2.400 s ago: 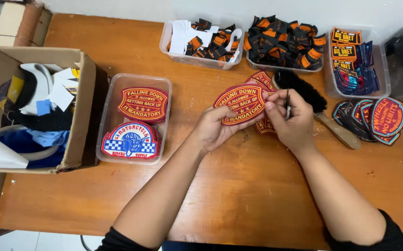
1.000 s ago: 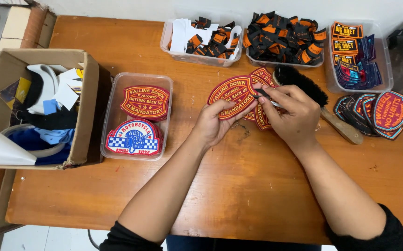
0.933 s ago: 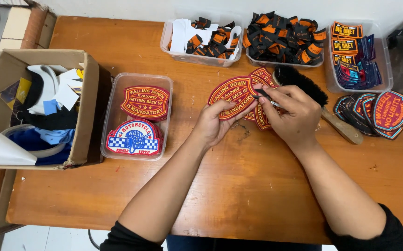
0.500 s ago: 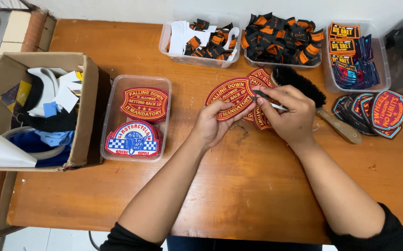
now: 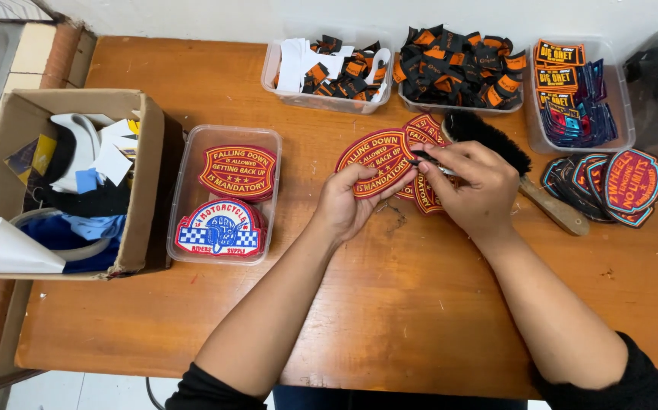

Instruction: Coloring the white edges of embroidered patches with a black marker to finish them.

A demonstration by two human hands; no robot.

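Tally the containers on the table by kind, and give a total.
Clear plastic tubs: 4, namely the tub with two patches, the tub with white and black tags, the tub with black and orange tags and the tub with dark rectangular patches.
Cardboard boxes: 1, the cardboard box at the left.
Total: 5. Whatever holds the black items at the right edge is cut off, so not counted.

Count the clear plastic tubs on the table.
4: one by the cardboard box holding patches, three along the back edge. Another may sit at the far right, cut off.
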